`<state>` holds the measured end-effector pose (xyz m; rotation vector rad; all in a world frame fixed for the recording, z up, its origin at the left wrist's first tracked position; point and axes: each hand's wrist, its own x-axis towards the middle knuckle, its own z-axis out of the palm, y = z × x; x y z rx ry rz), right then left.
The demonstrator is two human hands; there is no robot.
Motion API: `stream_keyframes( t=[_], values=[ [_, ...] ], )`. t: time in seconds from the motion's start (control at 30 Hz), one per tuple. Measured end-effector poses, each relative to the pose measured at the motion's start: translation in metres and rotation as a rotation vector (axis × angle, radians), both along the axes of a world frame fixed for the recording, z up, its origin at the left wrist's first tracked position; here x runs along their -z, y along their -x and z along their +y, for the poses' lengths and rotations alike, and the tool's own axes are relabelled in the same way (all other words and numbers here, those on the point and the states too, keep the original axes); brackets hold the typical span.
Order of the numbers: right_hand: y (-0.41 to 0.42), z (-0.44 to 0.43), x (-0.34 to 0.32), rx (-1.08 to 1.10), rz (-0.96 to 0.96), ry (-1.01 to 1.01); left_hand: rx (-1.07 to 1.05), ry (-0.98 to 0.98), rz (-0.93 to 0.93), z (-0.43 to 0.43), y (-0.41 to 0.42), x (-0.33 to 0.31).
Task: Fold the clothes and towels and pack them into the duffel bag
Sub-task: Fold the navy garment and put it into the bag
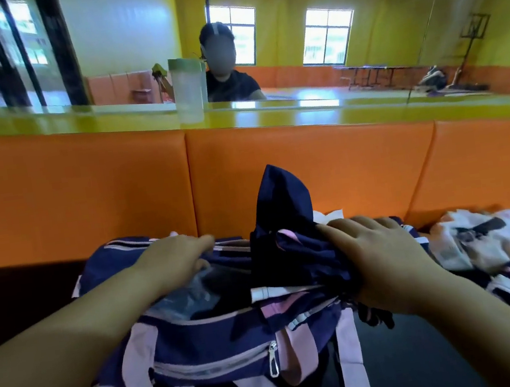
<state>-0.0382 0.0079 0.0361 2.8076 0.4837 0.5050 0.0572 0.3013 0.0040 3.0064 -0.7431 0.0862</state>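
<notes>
A navy-and-pink fabric duffel bag (204,358) lies open on the dark worktop (416,351), with a folded navy garment (291,253) on its right end. A crumpled white cloth (473,238) lies to the bag's right. Behind stands an orange padded backrest (83,191), with a clear plastic jug (188,88) on the ledge (40,118) above it.

Duffel bag (202,341) navy, pink trim; garment (287,221) navy; wall pads (83,191) orange.

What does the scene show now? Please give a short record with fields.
bag: duffel bag, open, on a dark surface
left: left hand grips the bag's far rim
right: right hand grips a navy garment over the opening
inside: clear plastic, contents unclear
waiting: white cloth, right of the bag
ledge: jug
</notes>
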Motion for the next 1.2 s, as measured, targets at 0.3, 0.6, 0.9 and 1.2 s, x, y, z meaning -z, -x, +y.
stream_keyframes(
  t=[0.3,0.6,0.9,1.2],
  values=[
    [-0.020,0.037,-0.012,-0.149,0.148,0.261,-0.003,0.140,-0.082,-0.001,-0.030,-0.048],
    [-0.035,0.102,-0.020,-0.148,0.439,0.519,0.075,0.181,-0.059,-0.014,-0.029,-0.073],
    [-0.049,0.184,0.007,-0.412,0.236,0.415,0.112,0.148,-0.025,-0.021,-0.027,-0.089],
    [-0.071,0.183,0.064,-0.610,0.181,0.192,0.114,0.297,-0.025,-0.010,-0.023,-0.080]
  ],
)
